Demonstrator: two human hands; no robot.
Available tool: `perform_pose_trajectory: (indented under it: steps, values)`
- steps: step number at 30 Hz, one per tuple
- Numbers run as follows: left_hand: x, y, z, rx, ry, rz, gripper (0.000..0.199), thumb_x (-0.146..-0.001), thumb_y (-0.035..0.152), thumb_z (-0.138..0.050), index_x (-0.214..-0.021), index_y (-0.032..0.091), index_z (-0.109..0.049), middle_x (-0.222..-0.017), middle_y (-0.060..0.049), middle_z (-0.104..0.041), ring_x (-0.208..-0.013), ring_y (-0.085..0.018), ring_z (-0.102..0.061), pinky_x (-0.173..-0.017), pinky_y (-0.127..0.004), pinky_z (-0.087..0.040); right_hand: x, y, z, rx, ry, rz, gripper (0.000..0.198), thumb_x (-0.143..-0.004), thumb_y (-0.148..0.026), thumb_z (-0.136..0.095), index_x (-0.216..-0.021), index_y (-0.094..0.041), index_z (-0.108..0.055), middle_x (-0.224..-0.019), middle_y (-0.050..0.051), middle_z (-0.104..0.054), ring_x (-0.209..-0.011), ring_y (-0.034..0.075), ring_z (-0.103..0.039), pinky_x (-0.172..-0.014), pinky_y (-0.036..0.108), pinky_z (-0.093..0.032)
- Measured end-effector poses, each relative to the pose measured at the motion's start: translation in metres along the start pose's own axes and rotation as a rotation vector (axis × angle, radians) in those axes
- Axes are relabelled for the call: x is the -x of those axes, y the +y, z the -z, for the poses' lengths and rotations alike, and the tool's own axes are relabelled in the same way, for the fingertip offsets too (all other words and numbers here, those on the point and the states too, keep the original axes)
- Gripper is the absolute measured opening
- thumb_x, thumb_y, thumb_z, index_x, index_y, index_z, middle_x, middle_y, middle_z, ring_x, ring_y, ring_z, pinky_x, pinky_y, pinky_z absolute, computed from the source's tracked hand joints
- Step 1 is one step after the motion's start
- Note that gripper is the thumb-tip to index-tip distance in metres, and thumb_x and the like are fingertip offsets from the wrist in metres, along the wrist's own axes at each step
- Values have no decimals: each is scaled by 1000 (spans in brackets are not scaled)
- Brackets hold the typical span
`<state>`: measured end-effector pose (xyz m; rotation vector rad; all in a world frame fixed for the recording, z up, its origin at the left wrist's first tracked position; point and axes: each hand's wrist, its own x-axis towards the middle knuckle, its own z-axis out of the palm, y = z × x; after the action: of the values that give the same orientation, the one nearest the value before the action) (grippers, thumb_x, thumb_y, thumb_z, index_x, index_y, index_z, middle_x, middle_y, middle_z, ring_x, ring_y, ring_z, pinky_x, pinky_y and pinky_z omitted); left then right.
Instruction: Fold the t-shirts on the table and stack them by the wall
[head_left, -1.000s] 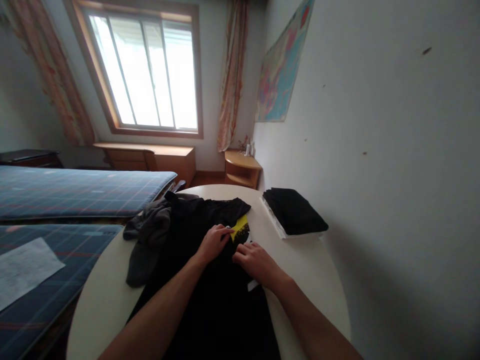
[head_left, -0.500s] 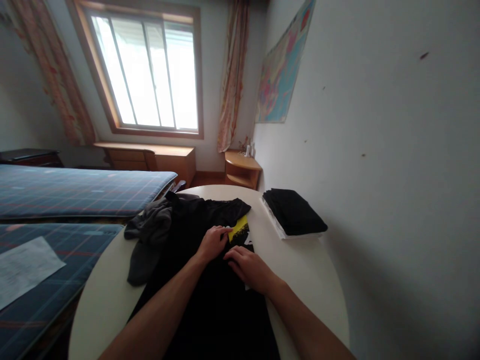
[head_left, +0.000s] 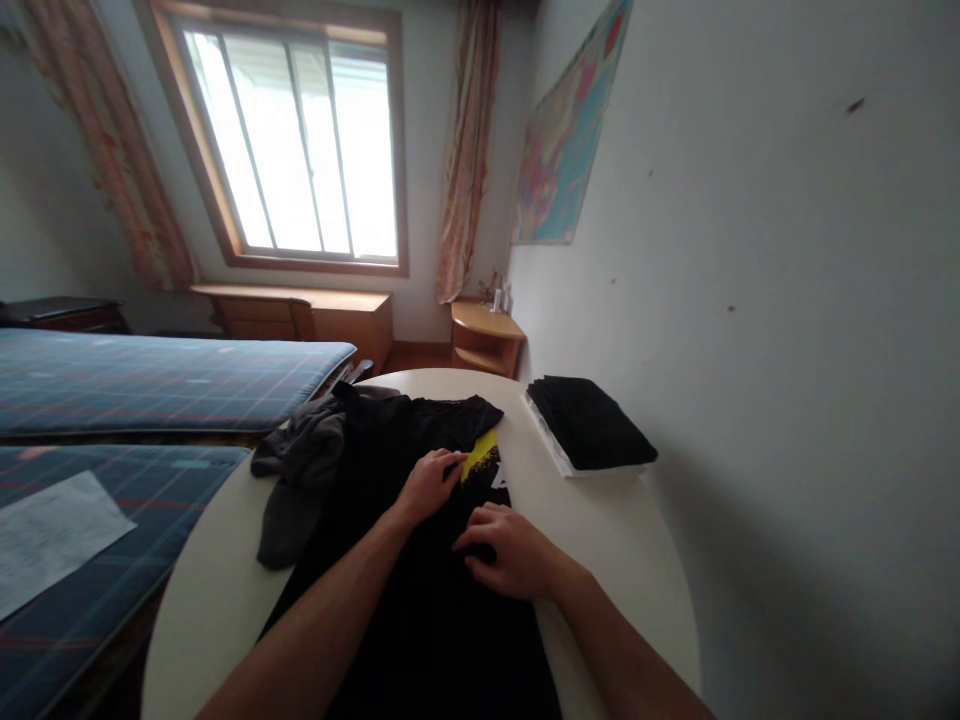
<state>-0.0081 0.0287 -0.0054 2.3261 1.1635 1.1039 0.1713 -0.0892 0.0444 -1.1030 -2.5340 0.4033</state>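
A black T-shirt (head_left: 442,620) with a yellow and white print (head_left: 481,458) lies stretched along the table toward me. My left hand (head_left: 430,486) rests on the shirt beside the yellow patch, its fingers laid over the fabric and not visibly gripping it. Just nearer to me, my right hand (head_left: 510,550) hovers at or lightly touches the shirt's right side. Its fingers are bent, with a gap between thumb and forefinger and nothing held. Crumpled grey cloth (head_left: 300,445) sits at the left, partly under the shirt's far end.
The round white table (head_left: 622,600) carries a stack of folded black and white clothes (head_left: 592,425) at its right. Close by on that side is the wall (head_left: 810,400). At left are plaid mattresses (head_left: 172,385) with a paper sheet (head_left: 60,535) on one.
My right hand has moved slightly toward me and its thumb has parted from the fingers. My left hand stays nearly in place on the shirt.
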Motion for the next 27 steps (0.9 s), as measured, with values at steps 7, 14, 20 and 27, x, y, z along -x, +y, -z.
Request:
perform_pose_trajectory:
  steps: [7,14,20,27]
  values:
    - [0,-2,-1,-11,-10,5,28,-94,23,-54,-115,22,-72,-103,-6,-71,-98,-21,-64,-93,-34,-50,5,-9,4,28,-67,24,21,-80,-14,-65,-93,-27,-75,-98,0,-68,-90,17,-59,-87,30,-44]
    - [1,0,0,-15,-3,7,27,-95,25,-54,-115,23,-72,-105,-6,-71,-99,-21,-64,-93,-34,-50,4,-14,6,39,-31,61,17,-94,-20,-57,-96,-27,-72,-100,1,-68,-91,16,-58,-85,29,-42]
    - [1,-5,-3,-47,31,12,21,-92,30,-60,-109,22,-71,-105,-6,-71,-99,-23,-63,-94,-37,-49,1,-21,0,-18,-92,82,23,-90,-15,-58,-104,-27,-72,-105,1,-68,-97,16,-59,-89,28,-44]
    - [3,0,-2,-126,35,7,18,-91,27,-60,-104,21,-70,-105,-7,-68,-100,-24,-61,-94,-40,-49,4,-23,-1,-122,-75,74,26,-80,-16,-65,-102,-26,-73,-102,1,-69,-96,17,-62,-90,27,-46]
